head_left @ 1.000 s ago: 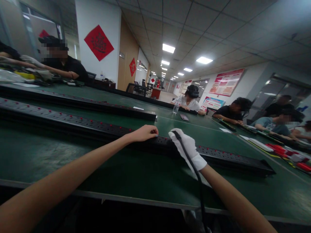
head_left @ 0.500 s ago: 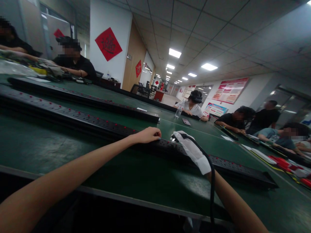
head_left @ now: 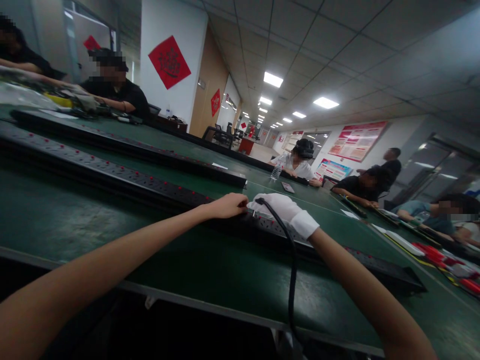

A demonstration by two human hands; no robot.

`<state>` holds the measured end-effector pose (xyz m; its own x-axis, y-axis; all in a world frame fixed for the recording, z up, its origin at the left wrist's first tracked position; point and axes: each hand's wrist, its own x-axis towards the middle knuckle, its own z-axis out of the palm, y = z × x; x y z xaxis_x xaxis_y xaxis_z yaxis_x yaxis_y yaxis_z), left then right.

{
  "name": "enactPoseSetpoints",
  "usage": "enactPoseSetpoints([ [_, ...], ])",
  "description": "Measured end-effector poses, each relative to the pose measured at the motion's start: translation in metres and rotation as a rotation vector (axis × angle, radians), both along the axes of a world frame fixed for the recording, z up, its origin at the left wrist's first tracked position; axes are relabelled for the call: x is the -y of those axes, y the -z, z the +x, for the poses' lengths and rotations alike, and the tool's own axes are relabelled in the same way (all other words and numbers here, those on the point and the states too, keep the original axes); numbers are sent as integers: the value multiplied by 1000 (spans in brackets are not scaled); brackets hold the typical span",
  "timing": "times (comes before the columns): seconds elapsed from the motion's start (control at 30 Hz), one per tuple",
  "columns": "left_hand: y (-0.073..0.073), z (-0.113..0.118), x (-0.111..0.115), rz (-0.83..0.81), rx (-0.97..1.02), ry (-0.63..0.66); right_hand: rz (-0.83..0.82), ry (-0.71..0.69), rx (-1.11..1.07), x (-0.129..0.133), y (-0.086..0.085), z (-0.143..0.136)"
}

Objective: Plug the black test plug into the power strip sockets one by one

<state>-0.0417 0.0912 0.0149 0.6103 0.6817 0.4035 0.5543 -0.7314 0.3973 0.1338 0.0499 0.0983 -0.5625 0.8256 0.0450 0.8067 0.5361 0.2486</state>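
Note:
A long black power strip (head_left: 108, 172), with slots and red dots along its top, lies slantwise across the table. Bare and curled, my left hand (head_left: 229, 205) rests on the strip near its middle, fingers closed against it; their tips are partly hidden. My right hand (head_left: 279, 207), in a white glove, is closed round the plug (head_left: 254, 214) of a black cable (head_left: 293, 280). Bright metal shows at the plug's lower end, close above the strip; whether it enters a slot I cannot tell. The cable loops down over the table's front edge. Both hands are nearly touching.
Behind lies a second black strip (head_left: 131, 147). A water bottle (head_left: 276, 170) and a phone (head_left: 288, 187) stand farther back on the green table (head_left: 180, 270). Several people work around it. Red items (head_left: 437, 256) lie at the right, tangled gear (head_left: 80, 100) at the far left.
My right hand has moved left, close beside my left hand, and turned so its back faces up. The cable has swung left with it. My left hand stays about where it was.

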Motion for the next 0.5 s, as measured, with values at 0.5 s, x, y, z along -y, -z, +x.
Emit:
enactPoseSetpoints([
  [0.5,-2,-1,-3,-121,85,50,286,175,27,18,40,-13],
])
